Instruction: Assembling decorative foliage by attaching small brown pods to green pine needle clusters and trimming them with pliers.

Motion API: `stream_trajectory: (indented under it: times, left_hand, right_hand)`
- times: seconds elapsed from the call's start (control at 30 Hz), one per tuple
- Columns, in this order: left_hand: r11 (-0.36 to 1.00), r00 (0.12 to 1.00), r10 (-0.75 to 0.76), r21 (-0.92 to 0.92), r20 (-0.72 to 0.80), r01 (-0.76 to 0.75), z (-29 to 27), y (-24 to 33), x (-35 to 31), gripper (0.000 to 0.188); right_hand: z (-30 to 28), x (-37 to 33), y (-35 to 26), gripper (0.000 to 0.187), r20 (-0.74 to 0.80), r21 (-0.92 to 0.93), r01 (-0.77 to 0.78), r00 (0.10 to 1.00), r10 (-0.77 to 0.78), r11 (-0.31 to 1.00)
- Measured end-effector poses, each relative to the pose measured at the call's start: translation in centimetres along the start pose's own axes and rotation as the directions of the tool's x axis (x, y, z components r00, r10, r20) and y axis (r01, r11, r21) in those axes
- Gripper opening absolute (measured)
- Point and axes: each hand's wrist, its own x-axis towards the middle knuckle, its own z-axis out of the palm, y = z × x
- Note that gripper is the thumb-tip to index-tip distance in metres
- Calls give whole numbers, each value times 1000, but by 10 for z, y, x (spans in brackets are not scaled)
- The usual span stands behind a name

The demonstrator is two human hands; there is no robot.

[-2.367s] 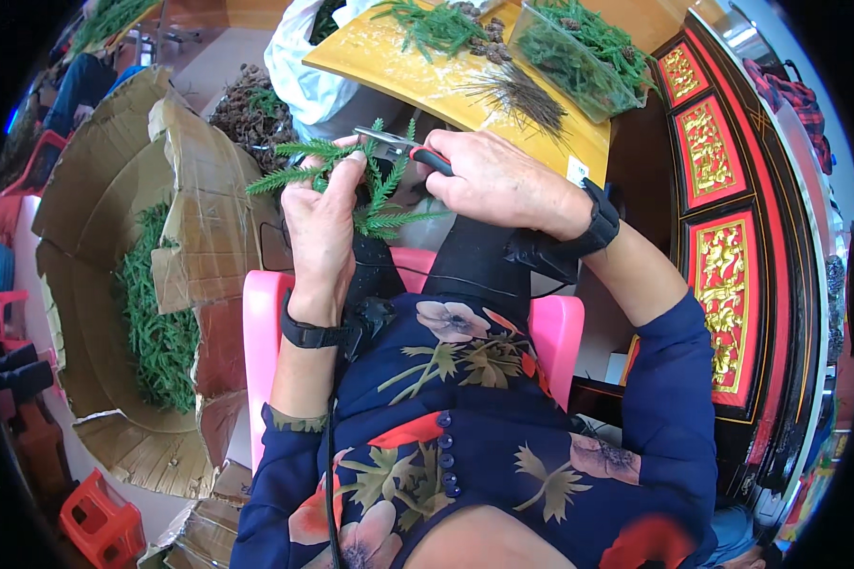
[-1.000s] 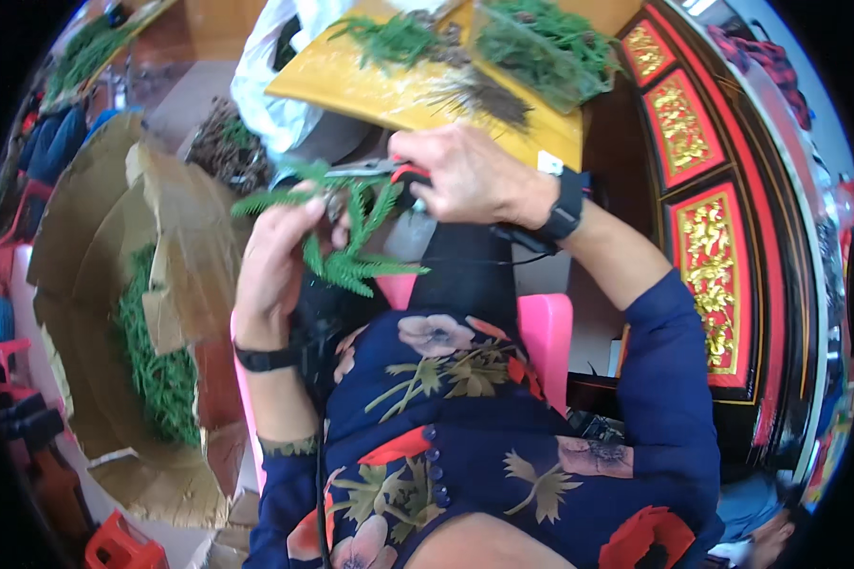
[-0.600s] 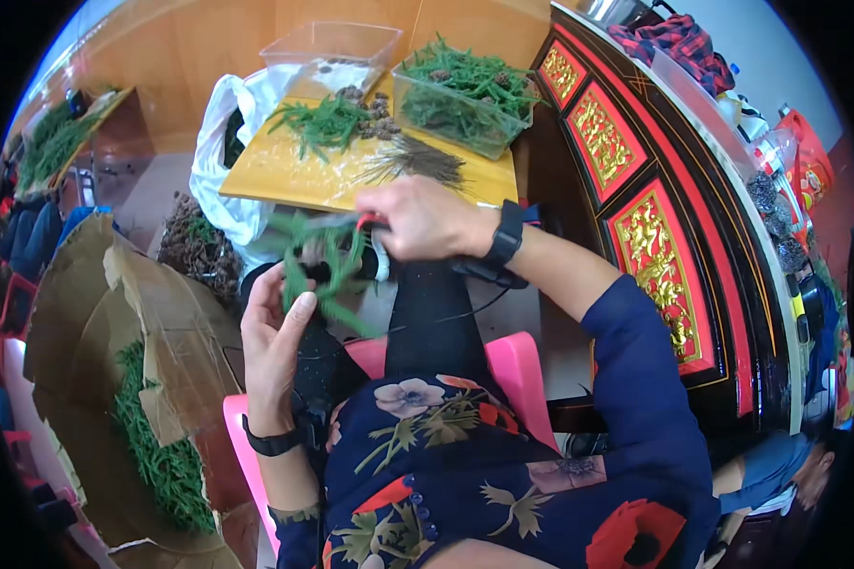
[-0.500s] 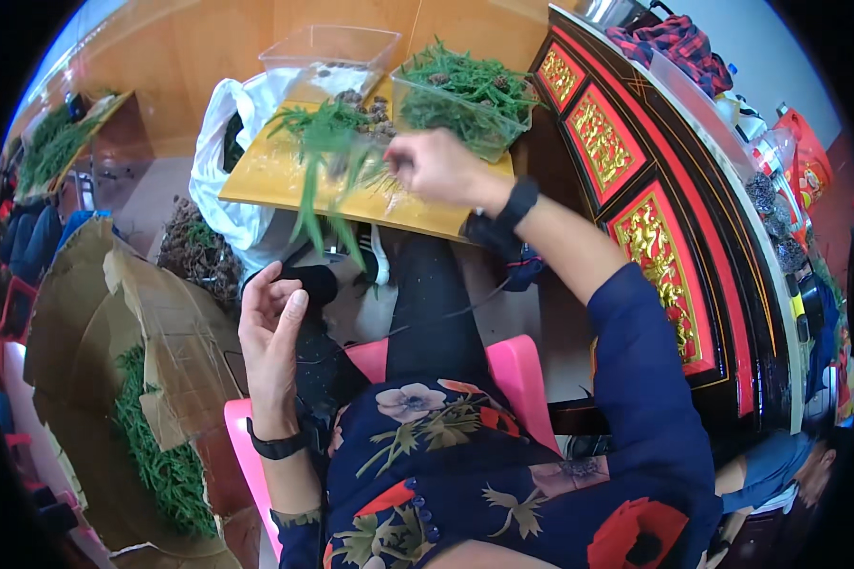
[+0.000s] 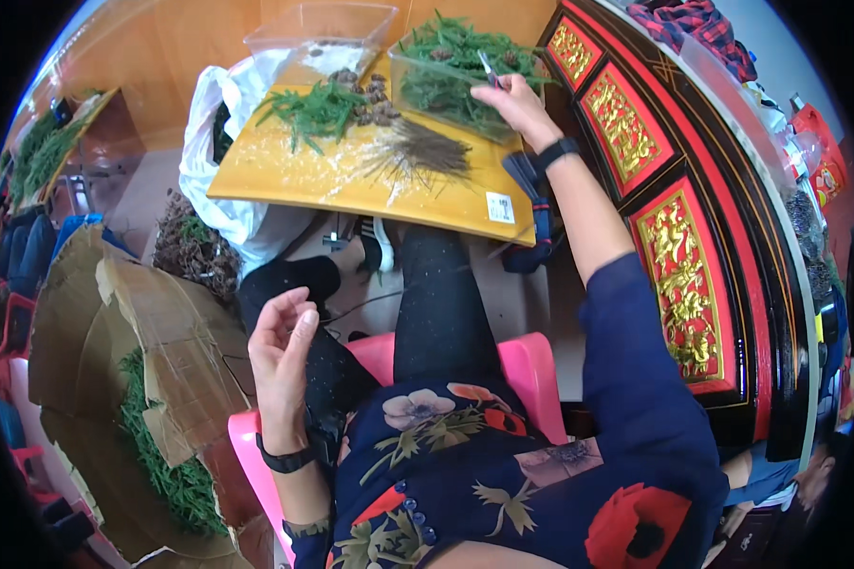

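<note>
My right hand [image 5: 520,106] is closed around a slim dark-and-pale item [image 5: 487,64], too small to name, at the front of a clear plastic bin [image 5: 451,93] filled with green artificial pine sprigs [image 5: 460,43]. Above my lap, my left hand [image 5: 283,349] is held up, loosely curled and holding nothing, the thumb apart from the fingers. A yellow board [image 5: 351,190] in front of me carries a bundle of thin brown stems [image 5: 422,152], several pine cones [image 5: 378,102] and a heap of green sprigs [image 5: 315,112]. White flakes lie scattered on it.
Behind the board stands another clear bin [image 5: 351,21] with white material inside. A white plastic bag [image 5: 204,142] hangs at its left. On the left are a torn cardboard box [image 5: 76,313] with greenery and a brown pile [image 5: 194,248]. A carved red-and-gold cabinet [image 5: 678,284] borders the right.
My right hand has moved from over the board to the far right, at the bin. The long green sprig hanging over the board's front edge is gone from there. My left hand has barely moved.
</note>
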Motion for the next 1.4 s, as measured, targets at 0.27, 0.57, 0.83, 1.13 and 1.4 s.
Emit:
stream_trajectory:
  times: [0.27, 0.57, 0.83, 1.13, 1.4]
  left_hand:
    - [998, 999, -9, 60, 48, 6, 11, -9, 8, 31]
    - [986, 989, -88, 149, 116, 71, 25, -24, 13, 30]
    - [936, 964, -105, 353, 244, 12, 45, -7, 92, 26]
    - [560, 976, 14, 807, 219, -189, 22, -12, 265, 31]
    - [231, 901, 155, 871, 406, -433, 112, -27, 342, 30]
  right_hand:
    - [35, -80, 82, 69, -125, -378, -162, 984, 123, 912]
    - [56, -89, 93, 57, -221, -447, -80, 975, -23, 891]
    - [80, -74, 52, 27, 6, -144, 642, 761, -648, 753]
    - [102, -43, 43, 20, 269, -229, 818, 575, -773, 528]
    - [90, -48, 47, 7, -153, -47, 763, 632, -760, 644]
